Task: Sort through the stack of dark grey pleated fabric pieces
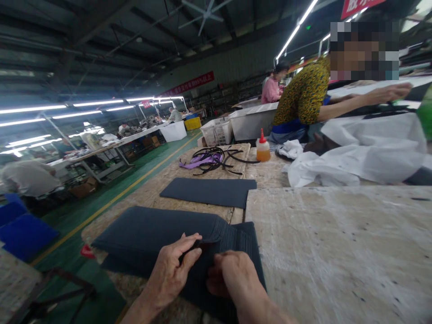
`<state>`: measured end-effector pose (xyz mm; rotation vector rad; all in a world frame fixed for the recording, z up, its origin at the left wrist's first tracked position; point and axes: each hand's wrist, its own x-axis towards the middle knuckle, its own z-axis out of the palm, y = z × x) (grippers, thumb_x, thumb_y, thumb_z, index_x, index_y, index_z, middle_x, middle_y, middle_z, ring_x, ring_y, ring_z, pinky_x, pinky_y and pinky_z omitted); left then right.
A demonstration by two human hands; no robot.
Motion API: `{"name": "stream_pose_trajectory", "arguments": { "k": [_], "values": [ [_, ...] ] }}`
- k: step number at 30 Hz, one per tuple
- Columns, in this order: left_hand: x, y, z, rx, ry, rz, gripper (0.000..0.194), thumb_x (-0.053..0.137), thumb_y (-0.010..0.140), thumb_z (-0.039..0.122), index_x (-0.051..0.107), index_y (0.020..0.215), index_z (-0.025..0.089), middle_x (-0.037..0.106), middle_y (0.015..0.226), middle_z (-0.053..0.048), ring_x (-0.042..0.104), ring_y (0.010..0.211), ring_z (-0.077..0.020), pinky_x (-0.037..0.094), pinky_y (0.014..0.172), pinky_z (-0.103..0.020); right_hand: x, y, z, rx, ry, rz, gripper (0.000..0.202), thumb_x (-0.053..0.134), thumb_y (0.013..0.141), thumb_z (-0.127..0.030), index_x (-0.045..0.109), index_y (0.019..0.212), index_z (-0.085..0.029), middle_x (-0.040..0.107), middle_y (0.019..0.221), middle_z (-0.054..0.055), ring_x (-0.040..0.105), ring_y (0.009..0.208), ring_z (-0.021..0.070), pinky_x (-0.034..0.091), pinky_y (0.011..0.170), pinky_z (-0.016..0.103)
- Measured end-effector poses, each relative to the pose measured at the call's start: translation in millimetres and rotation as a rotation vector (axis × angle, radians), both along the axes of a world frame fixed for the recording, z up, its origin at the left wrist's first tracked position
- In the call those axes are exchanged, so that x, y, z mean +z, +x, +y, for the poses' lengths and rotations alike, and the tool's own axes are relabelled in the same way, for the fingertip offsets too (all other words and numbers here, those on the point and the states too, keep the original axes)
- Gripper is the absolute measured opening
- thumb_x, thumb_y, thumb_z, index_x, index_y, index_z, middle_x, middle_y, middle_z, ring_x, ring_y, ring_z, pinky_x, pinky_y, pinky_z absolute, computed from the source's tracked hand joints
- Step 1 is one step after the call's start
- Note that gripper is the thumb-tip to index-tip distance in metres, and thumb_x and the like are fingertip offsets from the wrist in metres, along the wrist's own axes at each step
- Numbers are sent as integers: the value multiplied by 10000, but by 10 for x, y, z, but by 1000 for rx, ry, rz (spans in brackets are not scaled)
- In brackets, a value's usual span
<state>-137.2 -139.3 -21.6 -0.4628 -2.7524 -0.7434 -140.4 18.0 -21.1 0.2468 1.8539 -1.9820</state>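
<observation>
A fanned stack of dark blue-grey sheets (158, 227) lies on the worn table in front of me. My left hand (173, 265) is at the near edge of the stack, its thumb and fingers closed about the edge of the sheets. Close beside it, my right hand (232, 274) is curled shut over the lower dark sheets; what its fingers pinch is hidden. Behind the stack lies a separate flat dark panel (209, 191), touched by neither hand.
Black straps (232, 155) and purple cloth (202, 159) lie farther back, near a glue bottle (263, 150) with a red tip. White sheeting (337, 157) is at right, beside a co-worker in a patterned top (300, 94). A green aisle (141, 180) runs left.
</observation>
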Motion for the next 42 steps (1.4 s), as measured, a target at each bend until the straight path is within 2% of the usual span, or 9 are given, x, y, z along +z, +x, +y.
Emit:
{"name": "stream_pose_trajectory", "arguments": {
  "k": [4,8,13,21,26,30,35,38,42],
  "values": [
    [14,26,-8,-30,-3,-41,257,485,850,291,620,1050,201,617,1115,-44,546,1085,-206,351,1035,-430,-19,-140,-82,-121,-298,-309,220,362,889,-153,527,755,-94,584,724,102,601,586,140,531,600,241],
    [56,52,-20,-61,2,-114,315,580,790,293,597,1092,207,590,1161,-47,504,1137,-213,307,1061,-452,-58,-145,-48,-183,-450,-381,208,379,850,-62,505,692,-111,524,598,33,549,513,119,537,576,251],
    [74,59,-41,-77,3,-152,353,612,768,293,589,1106,196,572,1187,-58,475,1167,-219,259,1083,-462,-75,-123,5,-180,-534,-375,237,347,785,30,497,695,-129,458,548,-21,476,456,108,542,545,297],
    [51,43,-48,-79,-2,-151,317,597,778,271,605,1090,218,582,1172,-45,486,1156,-220,274,1074,-463,-82,-102,5,-130,-594,-357,259,341,744,32,482,604,-135,445,520,-19,478,468,101,513,575,237],
    [40,39,-52,-75,-17,-144,324,597,781,280,596,1101,222,578,1179,-38,483,1159,-211,279,1076,-453,-109,-97,21,-125,-573,-345,239,337,747,28,497,656,-125,485,567,-2,509,506,111,519,592,256],
    [34,44,-60,-84,-27,-137,321,595,785,282,592,1103,238,581,1175,-22,484,1158,-202,280,1077,-449,-112,-114,32,-98,-571,-324,240,330,757,14,468,624,-131,447,545,-14,484,479,95,516,596,245],
    [44,48,-63,-77,-25,-139,315,595,786,283,594,1099,241,582,1174,-22,489,1153,-205,274,1077,-460,-102,-108,25,-24,-512,-271,217,331,699,28,483,678,-126,476,599,-6,520,529,101,515,602,238],
    [47,44,-61,-83,-23,-148,317,595,786,288,593,1099,238,582,1174,-24,488,1154,-207,275,1076,-464,-128,-85,4,5,-396,-205,199,354,692,35,461,704,-132,457,616,-23,541,574,105,516,603,234],
    [39,36,-63,-78,-25,-146,321,593,786,277,589,1103,228,582,1175,-30,484,1158,-200,275,1079,-450,-186,-90,-16,-18,-41,-76,159,450,716,-7,430,748,-161,455,628,-32,535,536,147,443,433,226]
  ]
}}
